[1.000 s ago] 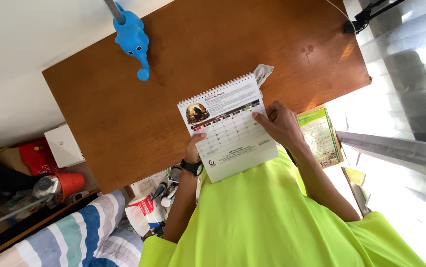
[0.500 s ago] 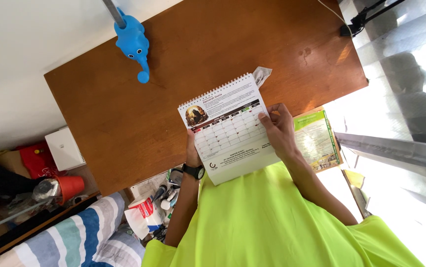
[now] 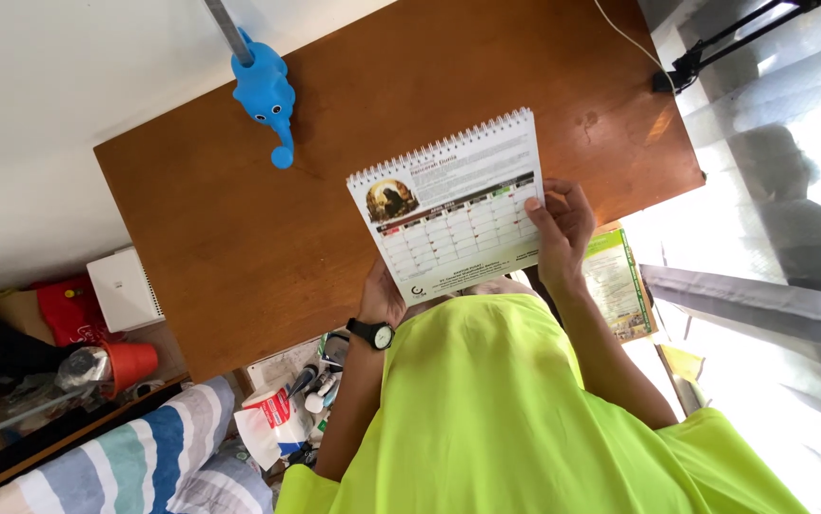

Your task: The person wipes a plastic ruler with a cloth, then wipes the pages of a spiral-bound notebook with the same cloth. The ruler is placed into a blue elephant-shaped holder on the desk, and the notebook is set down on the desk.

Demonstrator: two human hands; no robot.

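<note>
I hold a white spiral-bound desk calendar (image 3: 453, 205) up over the brown wooden table (image 3: 239, 219) with both hands. My left hand (image 3: 382, 297), with a black wristwatch on its wrist, grips the calendar's lower left edge from behind. My right hand (image 3: 560, 233) pinches the right edge, thumb on the date grid. The open page shows a small picture at its top left and a grid below. My yellow-green shirt hides the calendar's bottom edge.
A blue elephant-shaped toy (image 3: 267, 95) sits at the table's far left edge. A green printed booklet (image 3: 620, 281) lies by my right arm. Left of the table stand a white box (image 3: 125, 288), an orange cup (image 3: 134, 362), pens, and a striped blanket (image 3: 134, 462).
I have lifted the calendar up and tilted it toward me. Its top edge now stands higher over the table and covers the crumpled paper seen behind it earlier.
</note>
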